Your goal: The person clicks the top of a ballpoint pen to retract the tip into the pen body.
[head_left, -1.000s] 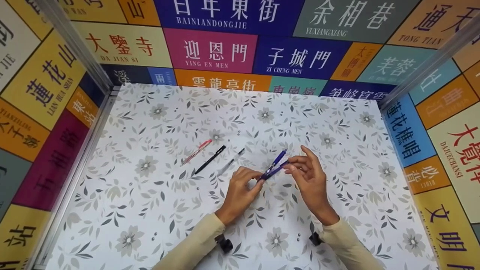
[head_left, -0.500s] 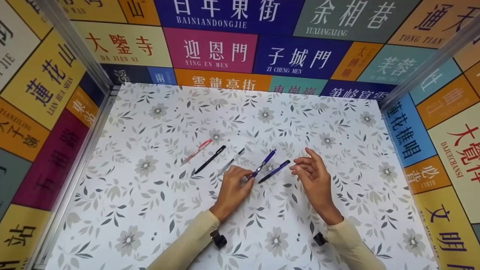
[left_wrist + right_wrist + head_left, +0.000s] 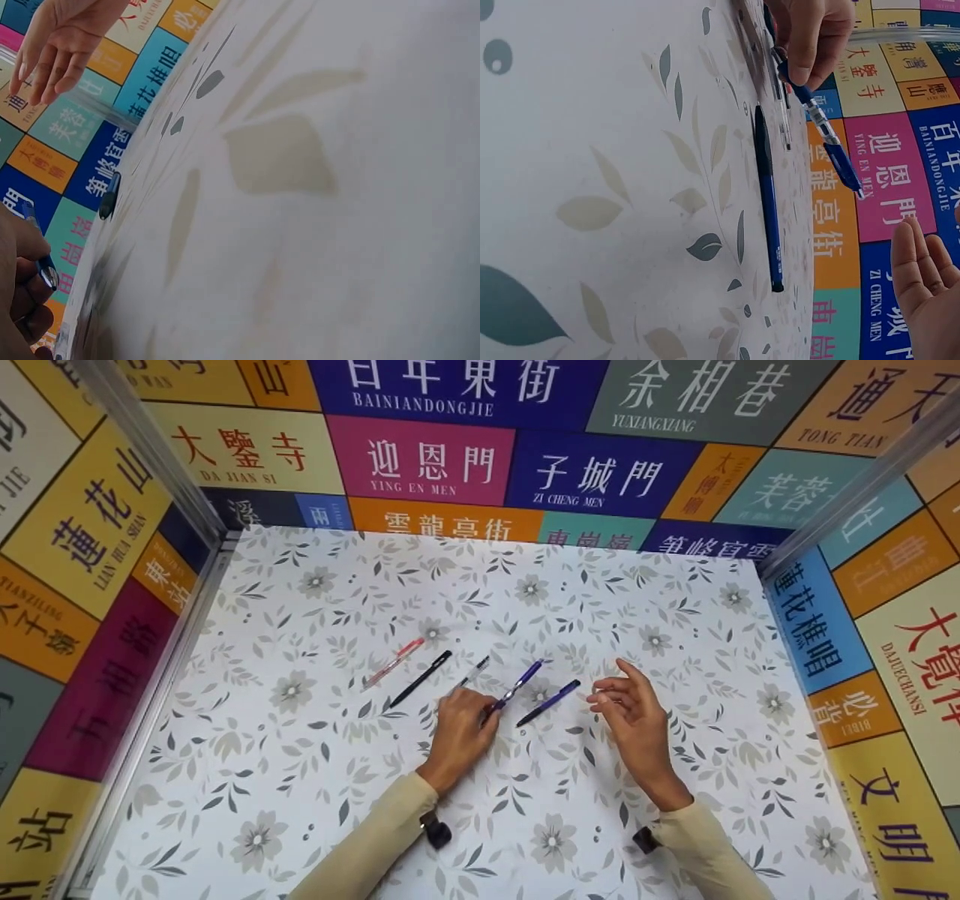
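Note:
My left hand (image 3: 459,739) pinches a blue pen (image 3: 523,682) near one end between thumb and fingers. In the right wrist view that pen (image 3: 831,127) shows a clear and silver middle and is tilted, raised off the table. Just right of it, a darker blue pen (image 3: 550,703) with a black grip lies on the table. My right hand (image 3: 636,727) hovers beyond this pen's right end, fingers loosely bent and holding nothing. Partly covered by the left hand, a clear pen (image 3: 472,672) with a dark end lies on the table.
Left of the hands lie a black pen (image 3: 421,679) and a pink pen (image 3: 394,663), both slanted alike. A white floral cloth (image 3: 300,765) covers the table. Colourful printed panels (image 3: 424,461) stand behind and along both sides.
The left hand has moved left, drawing its blue pen away from the darker one. The darker blue pen now lies on the table, and the right hand has shifted right, away from it.

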A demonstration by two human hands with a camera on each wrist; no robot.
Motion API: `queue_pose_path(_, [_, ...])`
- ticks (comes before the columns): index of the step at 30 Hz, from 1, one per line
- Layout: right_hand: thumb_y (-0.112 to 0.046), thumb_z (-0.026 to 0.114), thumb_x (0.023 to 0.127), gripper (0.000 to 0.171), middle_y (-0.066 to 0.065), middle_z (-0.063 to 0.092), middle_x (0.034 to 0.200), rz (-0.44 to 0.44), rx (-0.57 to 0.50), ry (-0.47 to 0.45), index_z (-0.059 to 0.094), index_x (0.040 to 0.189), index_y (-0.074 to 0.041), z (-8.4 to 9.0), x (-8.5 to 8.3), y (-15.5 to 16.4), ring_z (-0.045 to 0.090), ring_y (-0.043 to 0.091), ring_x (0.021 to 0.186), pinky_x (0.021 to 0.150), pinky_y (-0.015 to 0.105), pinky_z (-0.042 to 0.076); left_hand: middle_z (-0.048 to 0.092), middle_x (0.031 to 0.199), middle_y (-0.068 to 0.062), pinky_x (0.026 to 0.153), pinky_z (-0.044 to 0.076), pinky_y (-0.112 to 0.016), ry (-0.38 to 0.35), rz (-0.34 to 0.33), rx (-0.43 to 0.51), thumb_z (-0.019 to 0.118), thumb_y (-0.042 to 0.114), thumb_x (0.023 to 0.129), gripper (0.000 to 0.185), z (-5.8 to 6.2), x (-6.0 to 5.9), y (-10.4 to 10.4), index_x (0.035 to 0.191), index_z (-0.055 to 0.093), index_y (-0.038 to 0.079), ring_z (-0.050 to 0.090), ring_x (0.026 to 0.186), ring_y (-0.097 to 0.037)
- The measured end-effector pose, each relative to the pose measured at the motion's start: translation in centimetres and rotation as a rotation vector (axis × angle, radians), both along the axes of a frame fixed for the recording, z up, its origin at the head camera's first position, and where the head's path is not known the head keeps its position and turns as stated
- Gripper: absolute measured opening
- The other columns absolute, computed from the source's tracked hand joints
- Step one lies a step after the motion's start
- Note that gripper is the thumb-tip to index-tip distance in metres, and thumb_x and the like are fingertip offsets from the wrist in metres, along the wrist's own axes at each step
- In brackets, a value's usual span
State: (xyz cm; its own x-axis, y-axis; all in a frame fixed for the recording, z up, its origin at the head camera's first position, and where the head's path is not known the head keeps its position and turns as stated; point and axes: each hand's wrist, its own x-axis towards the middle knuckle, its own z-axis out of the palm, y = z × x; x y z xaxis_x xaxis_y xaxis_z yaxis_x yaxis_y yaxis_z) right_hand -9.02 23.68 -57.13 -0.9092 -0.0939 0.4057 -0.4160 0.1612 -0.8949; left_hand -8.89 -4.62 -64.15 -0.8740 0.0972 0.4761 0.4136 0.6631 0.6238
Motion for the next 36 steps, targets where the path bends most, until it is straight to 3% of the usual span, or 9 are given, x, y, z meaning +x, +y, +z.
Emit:
queue_pose_path(14, [0.010, 0.064, 0.106, 0.061, 0.032, 0.066, 0.125, -0.010, 0.000, -0.032, 0.046, 0.163, 0.000, -0.1, 0.1, 0.3, 0.075, 0.022, 0.105, 0.089, 0.029, 0.062, 0.075, 0.088, -0.004, 0.083, 0.044, -0.046, 0.113, 0.064, -0.236, 0.084, 0.016, 0.091, 0.008, -0.4, -0.8, -0.3, 0.094, 0.081, 0.010, 0.063, 0.093, -0.027])
queue_pose_path(23, [0.010, 0.065, 0.105, 0.062, 0.032, 0.066, 0.125, -0.022, -0.015, -0.051, 0.047, 0.163, -0.002, -0.6, 0.0, 0.6, 0.075, 0.026, 0.105, 0.088, 0.031, 0.062, 0.071, 0.089, -0.006, 0.082, 0.043, -0.048, 0.109, 0.103, -0.353, 0.077, 0.018, 0.094, 0.010, -0.7, -1.0, -0.5, 0.091, 0.077, 0.009, 0.061, 0.095, -0.030])
queue_pose_path(29, [0.010, 0.065, 0.105, 0.062, 0.031, 0.066, 0.125, -0.023, -0.015, -0.048, 0.047, 0.163, -0.002, -0.5, 0.0, 0.8, 0.075, 0.026, 0.105, 0.088, 0.031, 0.063, 0.071, 0.093, -0.007, 0.083, 0.043, -0.049, 0.080, 0.125, -0.346, 0.079, 0.023, 0.094, 0.015, -0.3, -0.9, -0.3, 0.093, 0.076, 0.009, 0.060, 0.098, -0.030])
queue_pose_path(36, [0.012, 0.065, 0.104, 0.061, 0.033, 0.066, 0.123, -0.037, -0.003, -0.019, 0.048, 0.162, 0.000, -0.6, 0.0, 1.1, 0.076, 0.021, 0.104, 0.087, 0.028, 0.063, 0.071, 0.095, -0.004, 0.082, 0.045, -0.047, 0.179, 0.059, -0.256, 0.086, 0.018, 0.089, 0.013, 0.7, -0.9, 0.4, 0.096, 0.078, 0.011, 0.063, 0.097, -0.029])
